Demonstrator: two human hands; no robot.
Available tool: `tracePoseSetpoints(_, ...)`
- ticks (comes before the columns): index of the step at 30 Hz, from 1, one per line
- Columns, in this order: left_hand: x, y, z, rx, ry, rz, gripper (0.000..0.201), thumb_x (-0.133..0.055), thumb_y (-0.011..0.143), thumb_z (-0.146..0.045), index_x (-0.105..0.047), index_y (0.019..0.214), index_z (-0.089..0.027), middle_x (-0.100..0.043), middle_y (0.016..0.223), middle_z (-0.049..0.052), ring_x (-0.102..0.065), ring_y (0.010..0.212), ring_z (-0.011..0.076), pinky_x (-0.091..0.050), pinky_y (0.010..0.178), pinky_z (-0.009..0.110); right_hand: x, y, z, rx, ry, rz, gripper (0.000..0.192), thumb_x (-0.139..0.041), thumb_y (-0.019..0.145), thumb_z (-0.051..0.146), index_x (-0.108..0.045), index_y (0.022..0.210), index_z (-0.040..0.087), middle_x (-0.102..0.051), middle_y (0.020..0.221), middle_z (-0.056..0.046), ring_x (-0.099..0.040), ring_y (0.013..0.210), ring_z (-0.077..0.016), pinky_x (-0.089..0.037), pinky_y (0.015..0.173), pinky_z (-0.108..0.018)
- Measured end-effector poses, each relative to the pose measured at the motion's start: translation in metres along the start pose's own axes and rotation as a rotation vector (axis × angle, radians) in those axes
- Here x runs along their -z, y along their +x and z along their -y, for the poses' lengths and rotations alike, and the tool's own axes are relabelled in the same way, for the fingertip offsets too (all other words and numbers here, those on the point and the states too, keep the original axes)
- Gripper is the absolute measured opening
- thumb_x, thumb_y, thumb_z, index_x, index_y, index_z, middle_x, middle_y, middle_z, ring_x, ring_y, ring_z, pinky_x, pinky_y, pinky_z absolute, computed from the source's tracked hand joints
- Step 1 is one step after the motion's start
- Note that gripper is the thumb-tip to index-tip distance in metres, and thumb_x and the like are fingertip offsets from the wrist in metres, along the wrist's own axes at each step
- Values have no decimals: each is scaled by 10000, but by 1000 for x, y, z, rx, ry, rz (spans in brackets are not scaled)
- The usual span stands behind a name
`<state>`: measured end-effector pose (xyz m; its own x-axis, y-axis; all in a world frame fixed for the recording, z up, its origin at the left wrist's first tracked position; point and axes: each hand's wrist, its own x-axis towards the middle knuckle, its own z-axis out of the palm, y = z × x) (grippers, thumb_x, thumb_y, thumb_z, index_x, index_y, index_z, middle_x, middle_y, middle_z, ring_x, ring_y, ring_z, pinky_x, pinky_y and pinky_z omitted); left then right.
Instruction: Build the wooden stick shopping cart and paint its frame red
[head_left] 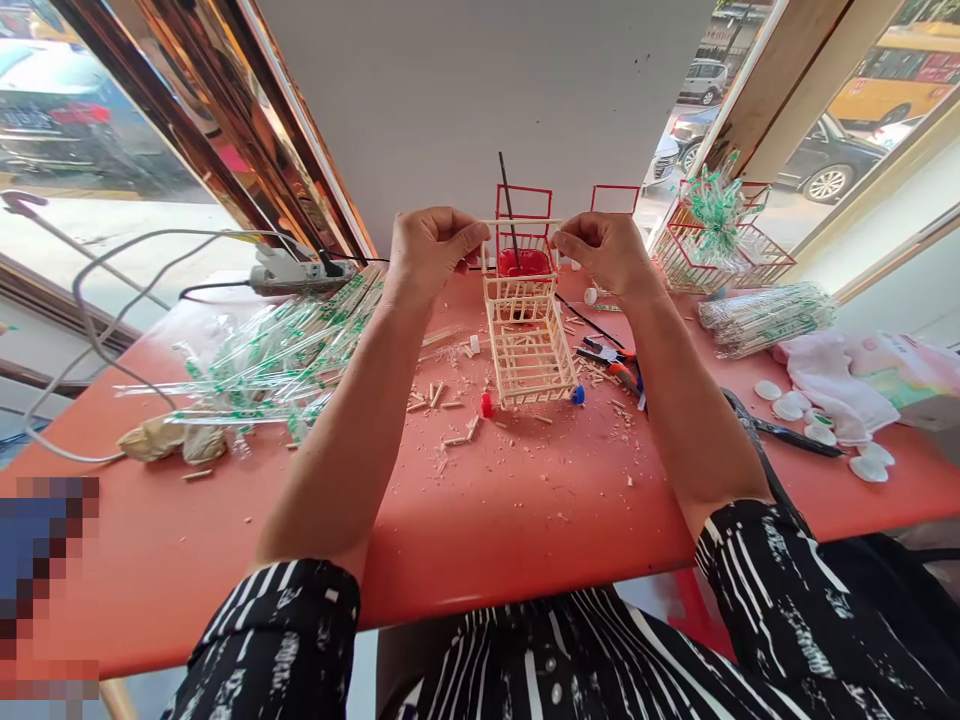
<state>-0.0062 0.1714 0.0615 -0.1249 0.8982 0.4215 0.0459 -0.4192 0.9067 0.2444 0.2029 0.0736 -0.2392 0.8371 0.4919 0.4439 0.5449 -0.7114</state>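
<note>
A small cart built of pale wooden sticks [529,350] stands on the red table [480,530], with a red wheel and a blue wheel at its near corners. My left hand [431,245] and my right hand [604,250] pinch the two ends of one thin wooden stick [521,222], held level above the cart's far end. Behind the stick sits a red cup [525,262] with a dark rod standing in it.
Clear plastic wrappers [277,360] pile up at left beside a glue gun [296,272] and its cables. Cutting pliers [611,358] lie right of the cart. Finished red-trimmed carts [720,245], bundled sticks [765,318], white caps [787,405] and cloth fill the right side. Stick offcuts litter the middle.
</note>
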Motion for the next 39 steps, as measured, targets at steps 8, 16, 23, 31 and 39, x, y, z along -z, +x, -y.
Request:
tracePoseSetpoints(8,0,-5,-1,-22,25,-21,256,-923,844,-276,-727,707,-184,-675,584,-15,-599,497,77,-453,469,163,-2,-1,1,-16,4,11,146,-794,945,218,-709,829,201,-674,803,-7,-556,772,-139,-517,756,-320)
tracePoseSetpoints(16,-2,-2,5,-48,58,-30,272,-926,847,-292,-724,696,-191,-658,575,-13,-635,528,97,-465,481,185,-3,-2,2,2,-28,-14,148,-769,959,198,-700,828,193,-639,775,1,-583,775,-145,-521,787,-345)
tracePoseSetpoints(23,-2,-3,6,-52,80,-22,259,-909,865,-243,-734,678,-206,-641,566,-23,-564,492,82,-469,493,204,-5,-3,2,5,-29,-39,169,-760,950,166,-687,801,196,-629,768,4,-528,744,-134,-503,765,-336)
tracePoseSetpoints(31,1,-2,10,-70,103,-14,305,-953,834,-364,-722,694,-222,-653,576,-21,-567,500,94,-491,498,204,-4,-4,6,-31,-24,-1,164,-773,941,159,-694,802,195,-643,781,6,-533,739,-132,-470,776,-340)
tracePoseSetpoints(39,0,-4,7,-41,105,-37,271,-923,847,-288,-710,697,-214,-655,588,-26,-590,508,89,-483,499,189,-6,-4,3,-38,-25,-6,165,-774,948,203,-685,809,210,-646,786,3,-548,764,-141,-496,784,-337)
